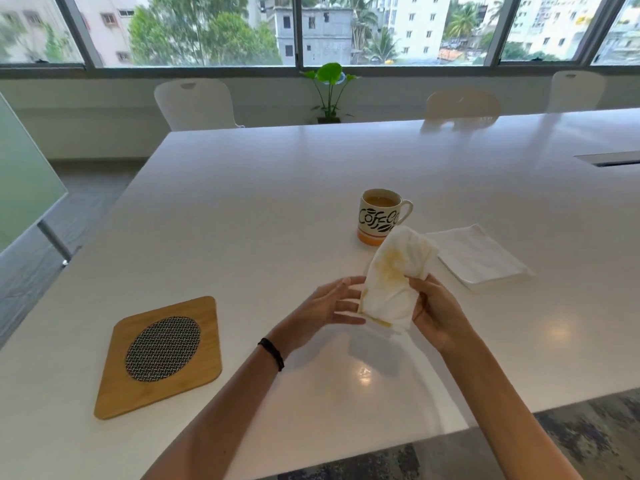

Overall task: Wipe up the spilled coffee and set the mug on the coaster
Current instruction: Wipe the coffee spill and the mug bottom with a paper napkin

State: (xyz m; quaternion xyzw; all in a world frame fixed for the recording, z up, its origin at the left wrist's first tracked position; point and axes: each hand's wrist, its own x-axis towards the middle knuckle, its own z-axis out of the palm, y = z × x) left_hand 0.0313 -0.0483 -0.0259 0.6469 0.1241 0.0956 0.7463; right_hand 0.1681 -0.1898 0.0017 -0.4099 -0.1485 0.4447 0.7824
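Note:
A white cloth (394,275) with yellow-brown coffee stains is held up above the white table (263,209). My right hand (436,311) grips its right side, and my left hand (334,304) touches its left edge with fingers spread. Behind the cloth a cream mug (379,216) lettered "Coffee", with an orange base and coffee inside, stands upright on the table. The wooden coaster (161,356), with a dark woven oval in its middle, lies at the near left, well apart from the mug. No spill shows on the tabletop.
A folded white napkin (479,256) lies right of the mug. White chairs (195,103) and a potted plant (329,91) stand beyond the far edge. A cable slot (609,159) sits at the far right. The near table edge runs close to my arms.

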